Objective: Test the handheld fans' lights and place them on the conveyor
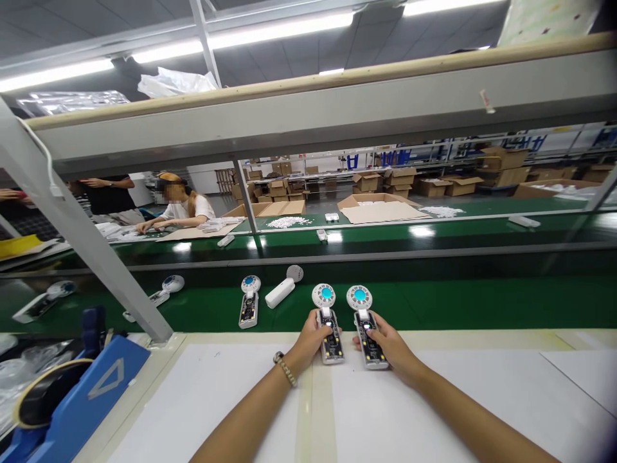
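Note:
My left hand [312, 339] grips a small handheld fan [332, 344] with a round white head and a blue centre; the thumb lies on its dark, open-fronted handle. A matching handheld fan [373, 350] is in my right hand [393, 347], its thumb also pressed on the handle front, where a small light glows. Both fans point away from me, side by side and apart, over the near edge of the green conveyor belt [457, 305]. Left of them on the belt lie another open-fronted fan [249, 308] and a white one turned over [280, 292].
More fans [164, 289] lie farther left, partly behind a grey post [96, 244]. A blue tape dispenser [91, 399] stands at the left on the paper-covered bench [231, 399]. A shelf beam [308, 122] crosses above. Across the belt a co-worker [186, 206] sits near piles of white parts [289, 222].

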### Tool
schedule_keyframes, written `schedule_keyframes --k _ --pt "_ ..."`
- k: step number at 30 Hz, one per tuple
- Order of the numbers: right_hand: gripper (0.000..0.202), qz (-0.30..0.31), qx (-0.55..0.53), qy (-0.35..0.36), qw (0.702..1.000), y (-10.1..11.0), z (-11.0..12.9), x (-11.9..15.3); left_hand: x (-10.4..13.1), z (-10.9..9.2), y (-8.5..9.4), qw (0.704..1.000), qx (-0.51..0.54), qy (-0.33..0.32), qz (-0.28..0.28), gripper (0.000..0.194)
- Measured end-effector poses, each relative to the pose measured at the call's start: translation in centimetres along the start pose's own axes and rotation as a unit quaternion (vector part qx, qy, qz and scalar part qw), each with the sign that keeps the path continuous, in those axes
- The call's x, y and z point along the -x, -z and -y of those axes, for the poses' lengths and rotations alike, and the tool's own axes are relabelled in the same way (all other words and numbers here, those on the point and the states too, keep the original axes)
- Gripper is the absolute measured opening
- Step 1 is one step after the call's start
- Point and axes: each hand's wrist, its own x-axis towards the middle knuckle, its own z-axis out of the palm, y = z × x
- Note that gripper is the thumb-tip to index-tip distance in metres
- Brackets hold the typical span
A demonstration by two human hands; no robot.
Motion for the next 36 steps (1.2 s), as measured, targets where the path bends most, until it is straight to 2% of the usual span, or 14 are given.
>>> schedule_keyframes --k 11,21,29,36 --pt "0.072 0.014 0.015 0.013 1.000 0.1 0.3 0.1 -0.1 -0.5 0.1 0.999 0.024 0.027 0.030 0.038" --pt "0.061 0.025 0.016 -0.014 0.999 0.7 0.0 -0.3 0.1 -0.8 0.0 0.998 0.030 0.031 0.049 0.039" --pt "0.055 0.056 0.000 0.023 0.998 0.9 -0.1 -0.3 0.4 -1.2 -0.1 0.998 0.027 0.025 0.057 0.038" --pt "0.054 0.053 0.004 0.034 0.998 0.9 -0.3 -0.4 0.6 -1.1 -0.3 0.996 0.026 0.031 0.073 0.037"
